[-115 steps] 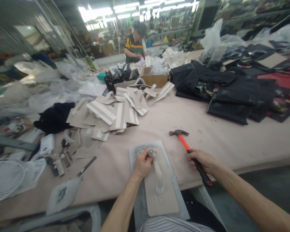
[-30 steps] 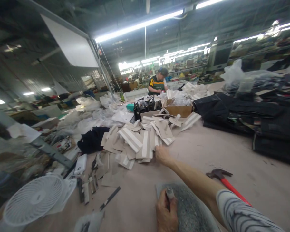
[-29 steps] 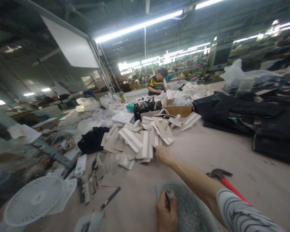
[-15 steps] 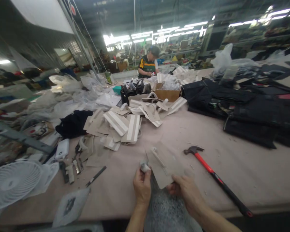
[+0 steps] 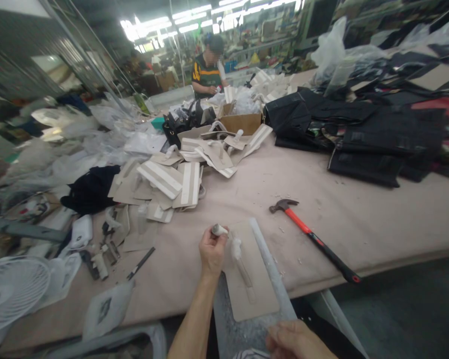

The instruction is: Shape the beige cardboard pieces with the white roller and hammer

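My left hand (image 5: 212,252) is closed around a short white cylinder with a grey end (image 5: 219,230), held at the upper left corner of a beige panel (image 5: 260,284). Flat on a grey speckled slab (image 5: 228,329), the panel carries a strap-like handle (image 5: 243,271) wrapped in clear plastic. At the slab's lower right, clear of the panel, is my right hand (image 5: 294,340). Its fingers are curled together, and whatever they may hold is hidden. To the right of the slab, a claw hammer with a red and black handle (image 5: 314,240) lies on the table.
Beige panels with white stripes (image 5: 190,184) are heaped ahead, by a cardboard box (image 5: 241,123). Black fabric pieces (image 5: 370,142) cover the right side. A white fan (image 5: 11,294), a dark flat tool (image 5: 141,263) and a plastic bag (image 5: 108,306) lie left. A co-worker (image 5: 207,70) sits opposite.
The beige panel, earlier in my right hand, now lies flat on the slab. My right hand has let go and moved down towards me. The left hand still holds the white cylinder.
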Demonstrator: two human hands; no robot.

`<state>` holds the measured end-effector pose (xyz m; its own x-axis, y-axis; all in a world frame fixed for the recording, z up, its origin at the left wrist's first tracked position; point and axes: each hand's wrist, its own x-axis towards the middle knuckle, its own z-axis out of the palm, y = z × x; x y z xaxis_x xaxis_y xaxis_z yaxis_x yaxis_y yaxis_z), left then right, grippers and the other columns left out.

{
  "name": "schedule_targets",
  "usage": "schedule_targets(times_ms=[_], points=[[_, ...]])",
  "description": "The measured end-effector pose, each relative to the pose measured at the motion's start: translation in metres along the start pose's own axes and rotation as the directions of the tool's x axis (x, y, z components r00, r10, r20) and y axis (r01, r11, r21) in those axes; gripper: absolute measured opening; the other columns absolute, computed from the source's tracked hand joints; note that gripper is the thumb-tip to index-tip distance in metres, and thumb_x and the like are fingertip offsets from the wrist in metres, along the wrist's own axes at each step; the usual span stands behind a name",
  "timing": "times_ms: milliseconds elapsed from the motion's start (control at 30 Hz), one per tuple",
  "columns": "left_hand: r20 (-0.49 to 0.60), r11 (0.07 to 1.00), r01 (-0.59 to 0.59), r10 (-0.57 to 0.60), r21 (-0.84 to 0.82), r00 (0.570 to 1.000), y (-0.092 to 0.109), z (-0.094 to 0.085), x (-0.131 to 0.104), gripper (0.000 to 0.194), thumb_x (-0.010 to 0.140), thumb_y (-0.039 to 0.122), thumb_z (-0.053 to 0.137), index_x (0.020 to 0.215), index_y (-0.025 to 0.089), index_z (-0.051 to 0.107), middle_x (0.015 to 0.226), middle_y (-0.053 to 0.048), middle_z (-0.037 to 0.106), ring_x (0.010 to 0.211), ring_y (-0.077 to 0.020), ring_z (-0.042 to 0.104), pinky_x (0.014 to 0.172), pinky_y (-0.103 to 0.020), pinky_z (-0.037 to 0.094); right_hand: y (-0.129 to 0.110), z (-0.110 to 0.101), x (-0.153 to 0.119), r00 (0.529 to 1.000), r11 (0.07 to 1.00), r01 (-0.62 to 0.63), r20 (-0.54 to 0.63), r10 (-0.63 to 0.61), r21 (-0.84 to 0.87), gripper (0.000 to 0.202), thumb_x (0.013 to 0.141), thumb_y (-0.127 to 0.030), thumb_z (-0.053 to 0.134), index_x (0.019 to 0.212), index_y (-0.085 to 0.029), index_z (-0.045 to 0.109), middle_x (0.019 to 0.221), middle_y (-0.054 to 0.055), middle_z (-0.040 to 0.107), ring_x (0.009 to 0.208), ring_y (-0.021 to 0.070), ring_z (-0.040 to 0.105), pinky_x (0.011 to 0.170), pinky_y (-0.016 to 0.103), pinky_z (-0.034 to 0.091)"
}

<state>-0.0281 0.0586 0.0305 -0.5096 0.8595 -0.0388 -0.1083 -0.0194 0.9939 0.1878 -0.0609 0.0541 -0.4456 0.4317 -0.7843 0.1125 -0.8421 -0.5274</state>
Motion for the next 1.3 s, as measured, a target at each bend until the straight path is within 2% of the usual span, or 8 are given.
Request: schedule_targets(times_ms=[200, 433, 700, 867, 1000, 1100, 1233, 1300], points=[[0.107, 1.000, 0.010, -0.010, -0.001, 0.994, -0.007, 0.014, 0.010, 0.042, 0.074, 0.038, 0.078, 0.107, 0.015, 0.066, 0.102, -0.012, 0.078, 0.085, -0.0185, 0.072, 0.073, -0.026, 0.055, -0.079, -0.009, 0.001, 0.726, 0.682, 0.464, -0.198, -0.658, -0.565, 0.037, 0.086, -0.055, 0.049, 0.085, -0.023, 0.067, 0.073, 0.003, 0.068, 0.068, 0.0199, 0.064, 0.065, 0.030, 0.049], [0.163, 0.999, 0.023, -0.030, 0.045, 0.986, -0.013, 0.012, 0.017, 0.037, 0.075, 0.041, 0.076, 0.100, 0.014, 0.069, 0.095, -0.009, 0.077, 0.080, -0.0163, 0.068, 0.071, -0.024, 0.053, -0.112, -0.090, 0.039, 0.307, 0.223, 0.117, -0.178, -0.935, -0.968, 0.028, 0.090, -0.036, 0.046, 0.100, -0.017, 0.064, 0.109, 0.017, 0.068, 0.106, 0.0317, 0.060, 0.096, 0.043, 0.044], [0.209, 0.993, -0.021, -0.005, 0.120, 0.978, -0.011, 0.012, 0.017, 0.027, 0.080, 0.035, 0.071, 0.099, 0.015, 0.070, 0.090, -0.006, 0.075, 0.078, -0.0163, 0.065, 0.071, -0.024, 0.050, -0.119, -0.146, 0.056, 0.447, 0.077, -0.357, -0.243, -0.861, -0.931, 0.029, 0.095, -0.032, 0.046, 0.110, -0.012, 0.060, 0.101, 0.019, 0.063, 0.091, 0.0305, 0.059, 0.076, 0.038, 0.043], [0.245, 0.969, -0.119, 0.063, 0.218, 0.967, -0.011, 0.012, 0.017, 0.017, 0.081, 0.024, 0.065, 0.096, 0.017, 0.070, 0.089, -0.005, 0.074, 0.080, -0.0177, 0.066, 0.074, -0.026, 0.050, -0.141, -0.143, 0.050, 0.671, 0.591, -0.014, -0.446, -0.593, -0.806, 0.010, 0.084, -0.029, 0.052, 0.084, -0.020, 0.058, 0.074, 0.008, 0.059, 0.065, 0.0205, 0.055, 0.059, 0.032, 0.039], [0.315, 0.926, -0.235, 0.138, 0.295, 0.939, -0.015, 0.010, 0.018, 0.017, 0.083, 0.020, 0.061, 0.098, 0.019, 0.070, 0.088, -0.003, 0.075, 0.080, -0.0178, 0.066, 0.074, -0.025, 0.048, -0.153, -0.114, 0.035, 0.843, 0.828, 0.212, -0.332, -0.424, -0.519, 0.013, 0.081, -0.034, 0.052, 0.075, -0.025, 0.046, 0.062, -0.001, 0.050, 0.048, 0.0127, 0.043, 0.045, 0.026, 0.036], [0.370, 0.903, -0.293, 0.167, 0.315, 0.914, -0.019, 0.008, 0.018, 0.019, 0.084, 0.019, 0.060, 0.101, 0.020, 0.069, 0.088, -0.002, 0.075, 0.080, -0.0177, 0.067, 0.075, -0.025, 0.048, -0.157, -0.079, 0.016, 0.764, 0.753, 0.366, -0.285, -0.578, -0.546, 0.025, 0.089, -0.046, 0.048, 0.076, -0.025, 0.041, 0.060, -0.005, 0.046, 0.044, 0.0107, 0.039, 0.042, 0.024, 0.032], [0.382, 0.890, -0.319, 0.185, 0.327, 0.905, -0.020, 0.008, 0.017, 0.019, 0.085, 0.020, 0.058, 0.102, 0.021, 0.069, 0.088, -0.002, 0.074, 0.080, -0.0171, 0.067, 0.075, -0.025, 0.048, -0.161, -0.042, 0.000, 0.485, 0.264, 0.406, -0.039, -0.874, -0.875, 0.034, 0.098, -0.050, 0.039, 0.076, -0.024, 0.043, 0.059, -0.003, 0.047, 0.050, 0.0125, 0.042, 0.051, 0.026, 0.029], [0.377, 0.887, -0.323, 0.190, 0.330, 0.906, -0.020, 0.009, 0.016, 0.018, 0.085, 0.020, 0.058, 0.100, 0.021, 0.069, 0.084, -0.001, 0.073, 0.077, -0.0165, 0.065, 0.072, -0.024, 0.048, -0.164, -0.034, 0.000, 0.499, 0.052, 0.314, 0.118, -0.858, -0.948, 0.027, 0.099, -0.041, 0.040, 0.079, -0.023, 0.044, 0.059, -0.001, 0.050, 0.050, 0.0128, 0.040, 0.052, 0.028, 0.024]])
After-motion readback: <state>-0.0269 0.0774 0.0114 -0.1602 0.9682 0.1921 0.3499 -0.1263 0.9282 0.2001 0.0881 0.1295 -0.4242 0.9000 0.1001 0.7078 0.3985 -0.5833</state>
